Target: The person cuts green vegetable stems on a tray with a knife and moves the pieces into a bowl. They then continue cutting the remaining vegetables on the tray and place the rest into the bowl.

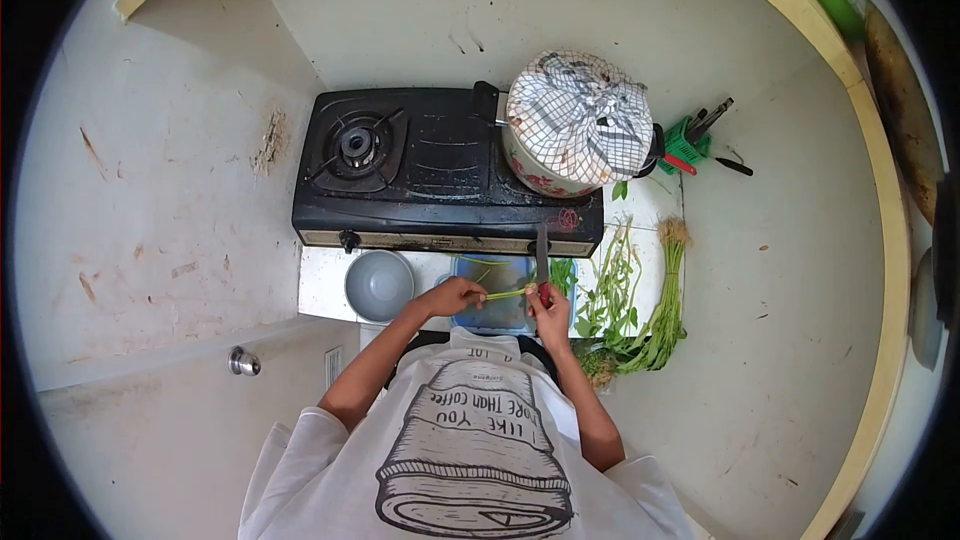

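Note:
A thin green stem (508,294) stretches between my two hands, above a blue tray (480,319). My left hand (457,297) has its fingers closed on the left end of the stem. In my right hand (549,308) is a knife with a red handle (544,292), its blade pointing up toward the stove; the fingers and thumb also pinch the stem's right end. Cut green leaves (563,276) lie at the tray's right side. Just right of it are loose leafy stems (612,290) and a long bundle of greens with roots (671,285).
A black two-burner stove (440,215) stands behind the tray, bearing a cloth-covered pot (580,120) on its right. A grey bowl (379,286) is left of the tray. The green utensil basket (688,142) stands at the back right. Walls close in both sides.

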`<state>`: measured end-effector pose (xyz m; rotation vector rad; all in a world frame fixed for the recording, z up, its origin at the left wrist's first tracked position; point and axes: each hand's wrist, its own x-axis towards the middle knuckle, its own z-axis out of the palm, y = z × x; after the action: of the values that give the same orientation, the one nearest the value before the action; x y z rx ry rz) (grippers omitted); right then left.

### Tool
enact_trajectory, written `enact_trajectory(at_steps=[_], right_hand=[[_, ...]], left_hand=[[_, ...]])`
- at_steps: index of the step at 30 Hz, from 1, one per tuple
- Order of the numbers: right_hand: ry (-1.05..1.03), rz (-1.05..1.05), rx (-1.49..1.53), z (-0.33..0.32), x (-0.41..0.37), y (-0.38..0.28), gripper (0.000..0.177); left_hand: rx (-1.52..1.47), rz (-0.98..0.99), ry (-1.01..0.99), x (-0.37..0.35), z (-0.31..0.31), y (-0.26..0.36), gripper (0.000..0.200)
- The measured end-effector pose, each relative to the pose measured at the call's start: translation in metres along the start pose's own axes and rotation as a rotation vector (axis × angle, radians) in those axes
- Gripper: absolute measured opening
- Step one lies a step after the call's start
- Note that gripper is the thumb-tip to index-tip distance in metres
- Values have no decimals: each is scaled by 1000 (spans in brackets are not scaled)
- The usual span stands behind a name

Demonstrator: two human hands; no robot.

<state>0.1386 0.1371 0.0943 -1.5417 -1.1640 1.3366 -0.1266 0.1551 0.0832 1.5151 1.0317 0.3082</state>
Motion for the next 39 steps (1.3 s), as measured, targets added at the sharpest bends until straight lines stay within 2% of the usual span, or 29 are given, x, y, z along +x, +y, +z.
enact_trajectory(at_steps=[3,7,10,13,16,19,22,23,26,33,39], right_hand=[[5,11,-42,-1,-2,32,22],[-38,74,-56,-9,-5,57,23],[27,-33,-181,-10,-4,70,25],[160,-362,-517,-15,-11,58,28],[145,-485,-537,-15,-26,39,29],[-93,-210,-706,-13,-49,46,30],[-268,-33,-965,2,-69,46,37],[-296,-64,-1016,7,-73,64,45],[-321,-62,-1034,21,-84,79,47],[-297,-1,-999,40,-92,75,44],[-204,-83,-1032,56,-81,81,42]], left_hand=[[306,97,59,4,19,-34,23],[244,112,201,2,39,-38,20],[219,115,343,4,53,-39,17],[236,157,378,9,58,-40,12],[222,141,418,7,63,-33,7],[214,137,452,5,67,-35,7],[210,149,454,6,68,-38,7],[206,143,452,6,69,-38,7],[219,141,464,5,68,-38,7],[256,162,450,4,68,-39,7],[288,165,425,6,70,-45,9]])
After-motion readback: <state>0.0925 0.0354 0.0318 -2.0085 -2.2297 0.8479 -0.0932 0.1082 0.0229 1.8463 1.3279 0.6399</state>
